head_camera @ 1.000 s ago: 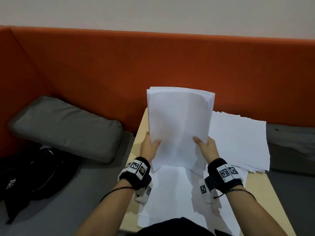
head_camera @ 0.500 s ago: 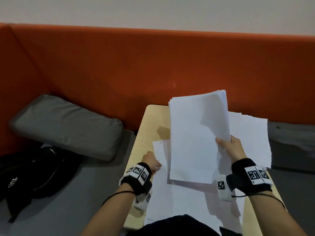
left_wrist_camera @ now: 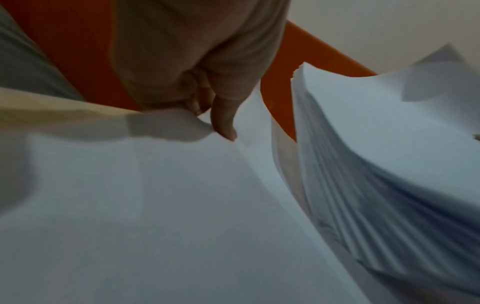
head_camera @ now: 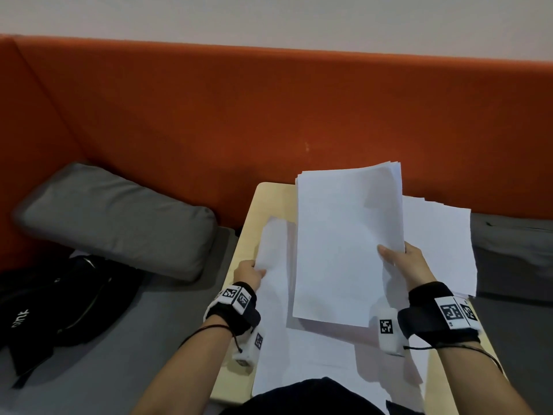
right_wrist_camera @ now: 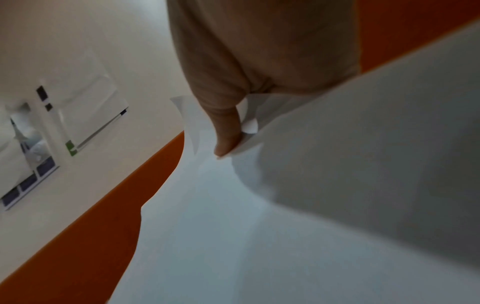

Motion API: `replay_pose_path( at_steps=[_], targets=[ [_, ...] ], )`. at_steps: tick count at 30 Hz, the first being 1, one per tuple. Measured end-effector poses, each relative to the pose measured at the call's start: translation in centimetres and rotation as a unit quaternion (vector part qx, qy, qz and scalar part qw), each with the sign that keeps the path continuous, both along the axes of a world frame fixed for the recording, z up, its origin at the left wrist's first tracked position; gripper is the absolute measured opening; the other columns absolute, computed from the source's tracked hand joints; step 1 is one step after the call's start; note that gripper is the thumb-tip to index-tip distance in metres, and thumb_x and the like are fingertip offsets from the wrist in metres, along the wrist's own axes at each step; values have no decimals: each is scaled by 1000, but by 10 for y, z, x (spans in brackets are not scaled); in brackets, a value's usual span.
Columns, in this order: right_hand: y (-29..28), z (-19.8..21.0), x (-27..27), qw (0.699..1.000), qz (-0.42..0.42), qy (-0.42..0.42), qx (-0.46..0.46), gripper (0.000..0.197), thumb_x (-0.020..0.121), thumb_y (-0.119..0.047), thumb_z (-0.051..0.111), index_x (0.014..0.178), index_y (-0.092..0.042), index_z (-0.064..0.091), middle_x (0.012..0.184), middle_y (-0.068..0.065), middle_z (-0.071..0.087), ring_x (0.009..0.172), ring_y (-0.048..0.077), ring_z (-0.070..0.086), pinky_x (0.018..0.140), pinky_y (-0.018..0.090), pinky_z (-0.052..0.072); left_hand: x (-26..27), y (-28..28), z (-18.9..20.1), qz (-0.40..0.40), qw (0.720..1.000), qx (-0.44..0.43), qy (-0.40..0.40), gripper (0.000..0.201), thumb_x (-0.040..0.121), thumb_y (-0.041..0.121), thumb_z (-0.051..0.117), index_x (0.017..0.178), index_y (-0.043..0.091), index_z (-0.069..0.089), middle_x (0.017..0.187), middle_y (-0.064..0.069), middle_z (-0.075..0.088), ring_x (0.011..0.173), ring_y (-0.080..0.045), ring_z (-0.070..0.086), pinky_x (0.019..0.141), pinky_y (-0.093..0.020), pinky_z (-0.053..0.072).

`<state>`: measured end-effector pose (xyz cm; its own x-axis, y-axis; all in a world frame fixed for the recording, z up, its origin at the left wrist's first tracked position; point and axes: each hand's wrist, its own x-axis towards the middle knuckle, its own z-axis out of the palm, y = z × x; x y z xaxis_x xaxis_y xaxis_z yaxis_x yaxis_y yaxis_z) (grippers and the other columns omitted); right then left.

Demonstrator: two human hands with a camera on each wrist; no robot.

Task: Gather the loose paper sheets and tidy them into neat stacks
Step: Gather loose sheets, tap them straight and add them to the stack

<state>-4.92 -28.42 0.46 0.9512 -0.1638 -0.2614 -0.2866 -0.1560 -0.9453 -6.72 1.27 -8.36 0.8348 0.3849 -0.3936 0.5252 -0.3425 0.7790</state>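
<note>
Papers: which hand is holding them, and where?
The right hand holds the lifted stack by its right edge. The left hand pinches a loose sheet at its left edge.

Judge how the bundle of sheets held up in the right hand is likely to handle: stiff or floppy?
Probably floppy: the bundle bows where the right hand pinches one edge. Its edges fan out in the left wrist view, so sheets may slide apart.

My left hand point(left_wrist_camera: 197, 67) pinches the edge of a loose sheet point(left_wrist_camera: 155, 205), thumb on top, fingers apparently curled beneath; view blurred. Sheet spreads toward the lens. At right, a thick paper stack point(left_wrist_camera: 389, 144), edges fanned. Behind: orange backrest point(left_wrist_camera: 78, 51), pale counter point(left_wrist_camera: 52, 111).
</note>
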Motion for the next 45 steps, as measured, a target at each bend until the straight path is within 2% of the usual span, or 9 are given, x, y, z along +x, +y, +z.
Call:
replay_pose_path(
  at_steps=[7, 12, 19, 23, 29, 34, 38, 41, 45],
  targets=[
    [27, -41, 6, 990, 67, 106, -67, 42, 88, -15, 63, 125, 0, 54, 120, 17, 61, 107, 30, 59, 93, 34, 44, 12, 11, -16, 7, 997, -66, 38, 28, 95, 20, 43, 88, -1, 60, 82, -16, 58, 74, -29, 54, 72, -29, 40],
    [56, -65, 4, 957, 86, 231, -152, 46, 98, -22, 46, 135, 5, 41, 142, 15, 44, 129, 27, 44, 88, 23, 35, 30, 22, -45, -6, 990, -109, 91, 70, 93, 56, 31, 126, -3, 51, 123, -22, 58, 113, -37, 56, 103, -47, 41],
    [84, -92, 9, 952, 119, 201, -200, 53, 88, -14, 58, 132, 7, 39, 132, 23, 51, 120, 37, 50, 99, 38, 43, 7, 13, -20, -76, 991, -108, 32, 39, 88, 25, 63, 118, 1, 55, 122, -12, 61, 107, -29, 61, 95, -42, 49],
    [79, -94, 12, 955, 114, 191, -197, 47, 86, -16, 59, 125, 7, 46, 125, 20, 56, 115, 35, 53, 96, 36, 45, -4, 0, -13, -60, 995, -54, -64, 39, 90, 10, 57, 127, 5, 46, 125, -9, 57, 114, -28, 55, 100, -42, 44],
    [63, -72, 12, 996, -10, 89, 19, 85, 81, -35, 71, 145, -3, 24, 148, 14, 33, 136, 30, 35, 112, 43, 31, -9, -10, 38, -94, 946, -156, -267, 43, 88, 1, 55, 126, 22, 49, 128, 0, 56, 120, -16, 52, 103, -30, 40],
    [57, -7, 15, 992, -5, -78, 102, 33, 85, -13, 65, 116, -7, 57, 118, 17, 63, 104, 30, 63, 95, 43, 49, 4, -14, 86, -73, 914, -196, -346, 30, 80, 15, 60, 106, 30, 53, 108, 3, 64, 102, -15, 62, 90, -32, 49],
    [63, 33, 11, 972, -12, -193, 133, 21, 87, -12, 62, 108, -11, 60, 97, 1, 68, 82, 11, 66, 72, 20, 56, 13, -17, 113, -74, 899, -160, -400, 34, 90, -3, 53, 107, 26, 47, 100, 8, 62, 88, 3, 63, 87, -22, 49],
    [66, 37, 9, 968, -13, -209, 139, 13, 86, -11, 63, 97, -14, 61, 91, -1, 67, 79, 11, 65, 67, 17, 54, 11, -20, 116, -68, 898, -128, -416, 31, 93, 6, 52, 113, 28, 42, 102, 12, 58, 94, 2, 58, 82, -11, 47],
    [66, 25, 7, 977, -11, -175, 119, 11, 82, -11, 68, 85, -19, 62, 86, -1, 66, 77, 16, 63, 68, 23, 55, 6, -22, 113, -47, 900, -131, -413, 27, 93, 12, 54, 107, 32, 42, 99, 9, 57, 94, -12, 59, 85, -28, 49]
  ],
)
